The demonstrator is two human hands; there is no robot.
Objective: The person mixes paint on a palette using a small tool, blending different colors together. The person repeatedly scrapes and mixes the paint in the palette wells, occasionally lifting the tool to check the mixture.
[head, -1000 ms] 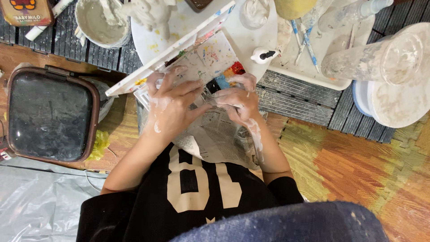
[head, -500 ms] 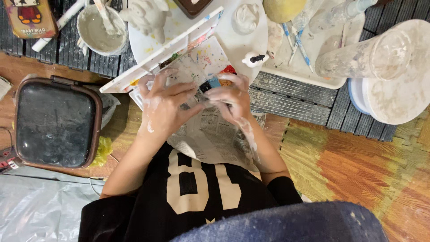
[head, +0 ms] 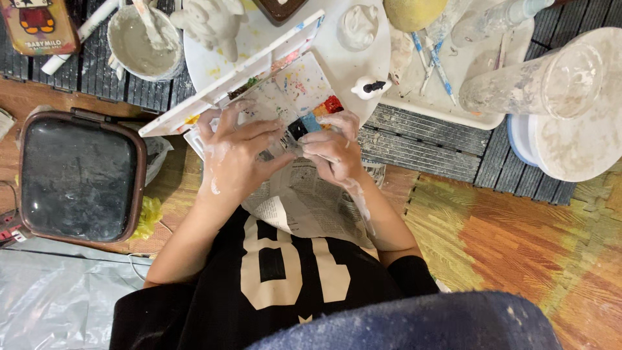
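My left hand (head: 236,152) and my right hand (head: 332,150), both smeared with white plaster, meet over an open paint palette box (head: 295,84) with red, blue and black wells. Together their fingertips pinch a small pale object (head: 291,148); it is too small to tell what it is. The left fingers spread across the palette's near edge. Crumpled newspaper (head: 304,201) lies under the hands, above my black shirt with pale numerals.
A dark square lidded case (head: 78,178) sits at left. A cup of grey slurry (head: 139,42), a white plaster figure (head: 210,23), a round white board (head: 337,61), a tray with brushes (head: 440,78), and a clear plastic cup (head: 538,78) on white plates lie beyond.
Both hands stay pressed together over the palette, shifting only slightly; the fingers rework their hold on the small object.
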